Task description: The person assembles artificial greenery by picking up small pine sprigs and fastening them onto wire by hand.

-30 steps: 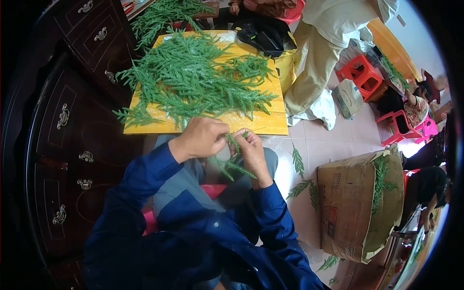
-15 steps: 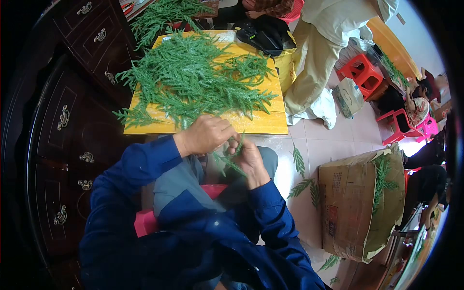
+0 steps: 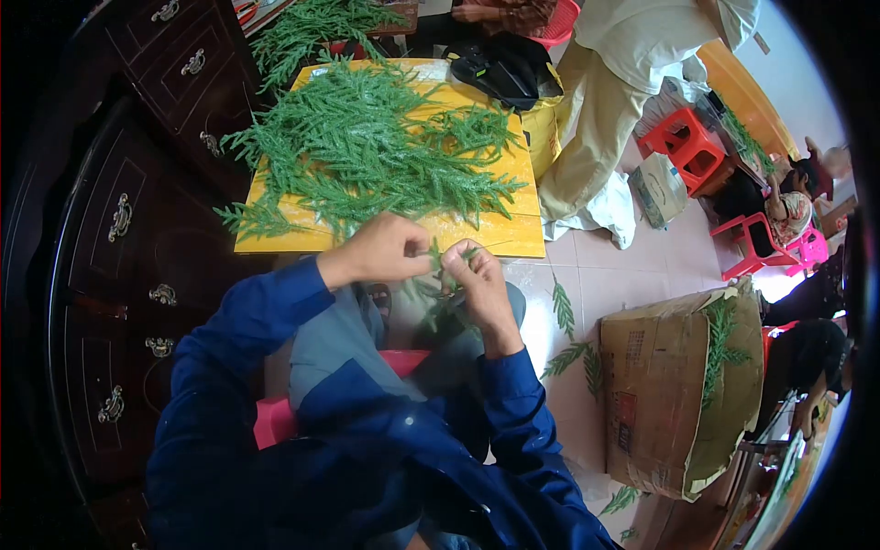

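Note:
My left hand (image 3: 390,249) is closed in a pinch just off the table's front edge, its fingertips at a small green fern-like sprig (image 3: 435,249). Facing it, my right hand (image 3: 478,286) grips part of the same greenery between thumb and fingers. Lower green fronds (image 3: 442,319) hang blurred beneath the hands, above my lap; their exact shape cannot be made out. Beyond my hands, a large heap of green artificial-looking sprigs (image 3: 367,147) covers much of the yellow table (image 3: 513,234).
Dark drawer cabinets (image 3: 156,229) stand close on my left. A cardboard box (image 3: 655,394) holding fronds is on the floor at right, beside loose fronds (image 3: 576,353). A black bag (image 3: 495,69) lies at the table's back corner. A person in pale clothes (image 3: 596,119) stands beyond.
My hands have moved slightly apart and the right hand has risen and turned upward. The sprig between them has shifted; the hanging fronds are now lower and blurred.

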Available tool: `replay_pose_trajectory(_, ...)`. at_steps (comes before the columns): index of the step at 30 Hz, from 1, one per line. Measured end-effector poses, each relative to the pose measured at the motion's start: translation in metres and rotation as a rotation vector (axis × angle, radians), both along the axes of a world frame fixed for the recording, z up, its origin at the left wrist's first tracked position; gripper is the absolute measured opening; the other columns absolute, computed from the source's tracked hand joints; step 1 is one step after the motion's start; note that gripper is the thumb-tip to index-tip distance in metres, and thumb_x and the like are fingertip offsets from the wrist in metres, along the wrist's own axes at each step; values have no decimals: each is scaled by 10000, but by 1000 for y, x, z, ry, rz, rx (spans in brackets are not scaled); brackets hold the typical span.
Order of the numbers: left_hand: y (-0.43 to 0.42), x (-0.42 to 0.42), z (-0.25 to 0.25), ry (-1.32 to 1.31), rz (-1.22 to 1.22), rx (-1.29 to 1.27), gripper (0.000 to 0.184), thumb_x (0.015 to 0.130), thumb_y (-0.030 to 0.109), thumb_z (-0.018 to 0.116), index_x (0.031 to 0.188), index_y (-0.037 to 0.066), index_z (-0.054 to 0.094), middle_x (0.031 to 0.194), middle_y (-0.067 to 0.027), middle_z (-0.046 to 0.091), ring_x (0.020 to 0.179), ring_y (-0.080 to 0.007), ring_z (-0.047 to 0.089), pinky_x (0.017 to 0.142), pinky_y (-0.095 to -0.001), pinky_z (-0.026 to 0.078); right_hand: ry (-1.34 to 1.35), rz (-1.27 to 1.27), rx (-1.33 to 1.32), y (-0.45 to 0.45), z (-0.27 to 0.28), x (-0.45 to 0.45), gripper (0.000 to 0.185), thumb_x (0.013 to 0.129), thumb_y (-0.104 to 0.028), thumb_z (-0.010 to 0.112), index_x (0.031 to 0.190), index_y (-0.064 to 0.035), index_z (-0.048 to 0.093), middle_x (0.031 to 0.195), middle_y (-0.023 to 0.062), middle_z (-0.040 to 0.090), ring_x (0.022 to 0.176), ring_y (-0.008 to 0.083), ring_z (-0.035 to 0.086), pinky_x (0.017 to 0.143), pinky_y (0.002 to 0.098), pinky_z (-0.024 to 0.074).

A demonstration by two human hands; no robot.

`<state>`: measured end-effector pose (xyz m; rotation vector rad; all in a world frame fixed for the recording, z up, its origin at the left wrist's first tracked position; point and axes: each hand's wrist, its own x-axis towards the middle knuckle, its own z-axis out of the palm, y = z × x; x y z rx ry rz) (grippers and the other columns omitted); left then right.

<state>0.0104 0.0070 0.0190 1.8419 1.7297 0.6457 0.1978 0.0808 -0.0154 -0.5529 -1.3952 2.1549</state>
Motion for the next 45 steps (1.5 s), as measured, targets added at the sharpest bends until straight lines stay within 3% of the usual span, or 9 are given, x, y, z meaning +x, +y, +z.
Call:
replay_pose_trajectory(4,-11,-8,-24,-961,-49,-425,180,820,158,678,909,6,641,799,-31,654,709,-83,602,629,-234,473,7,141,383,4,2,5,123,917,-127,585,867,-17,562,732,12,577,665,74,535,619,230,443)
replay_pose_trajectory(8,-18,-15,-42,-1186,-114,-511,233,859,179,648,973,-25,640,849,-74,666,783,-134,628,739,-265,489,-33,165,634,0,9,6,131,910,-134,593,866,-11,582,729,28,590,682,103,567,638,253,460)
replay_pose_trajectory(11,-21,-16,-51,-1208,-183,-580,234,856,216,626,937,-1,657,778,-25,642,662,-97,585,574,-255,464,-34,239,685,-4,10,5,139,903,-143,605,864,-10,589,742,43,597,705,122,589,651,269,472)
replay_pose_trajectory(15,-20,-20,-68,-1116,-290,-738,309,852,294,630,818,-7,684,692,-21,621,621,-92,572,563,-261,474,-23,335,599,-8,17,5,146,901,-148,610,867,-8,590,773,51,607,733,123,600,667,273,480)
replay_pose_trajectory(24,-26,-4,-38,-722,-116,-102,276,891,280,595,854,30,704,699,-12,614,621,-74,556,583,-236,465,-46,160,624,-1,3,3,158,920,-150,586,905,7,584,794,59,642,744,112,616,676,257,491)
replay_pose_trajectory(31,-24,-9,-29,-724,-31,-170,217,914,203,545,922,9,643,734,-7,607,662,-61,541,608,-223,444,63,1,299,-5,-3,-1,147,955,-120,524,964,21,562,819,47,623,777,118,628,708,246,497)
replay_pose_trajectory(38,-21,3,-38,-1329,-28,-326,240,915,201,525,947,-28,589,593,-21,511,511,-118,491,566,-261,442,66,-122,720,5,-16,-3,86,928,-81,543,935,2,561,861,30,572,805,119,555,724,276,463)
replay_pose_trajectory(40,-19,12,-42,-1342,76,-285,236,924,211,497,995,-9,547,538,-1,459,472,-130,463,506,-271,409,44,-49,603,7,-12,0,92,932,-96,538,953,-8,556,901,30,545,843,131,522,792,280,436)
replay_pose_trajectory(45,-12,26,-36,-1363,109,-182,201,917,175,487,948,-9,562,525,-12,424,474,-140,416,487,-273,359,194,1,269,11,-7,9,102,907,-138,608,891,-53,554,890,-30,535,762,33,475,671,204,416)
